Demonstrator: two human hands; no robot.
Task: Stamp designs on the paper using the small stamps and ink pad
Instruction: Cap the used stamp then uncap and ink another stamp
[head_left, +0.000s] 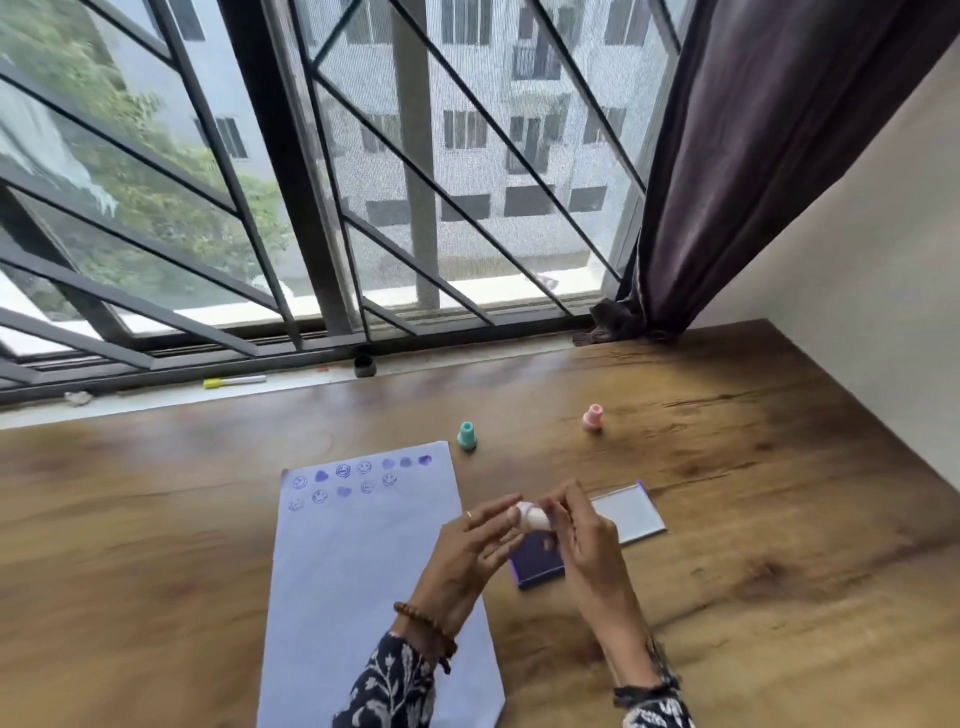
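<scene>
A small white stamp (533, 515) is held up in the air between the left hand (480, 540) and the right hand (582, 540). It is pinched by the fingertips of both hands, just above the purple ink pad (535, 569). The ink pad is laid open on the wooden table (753, 519), and its clear lid (628, 514) is laid flat beside it, on the far right side.

A sheet of pale paper (358, 582) is spread on the table to the left of the ink pad. Two rows of purple prints (358, 480) are seen near its top edge: smiley faces and small hearts.

A teal stamp (467, 435) is stood upright just past the top right corner of the paper. A pink stamp (592, 418) is stood further right, well apart from it.

A bead bracelet (426, 631) is worn on the left wrist. A yellow-capped pen (234, 382) is left on the window sill.
</scene>
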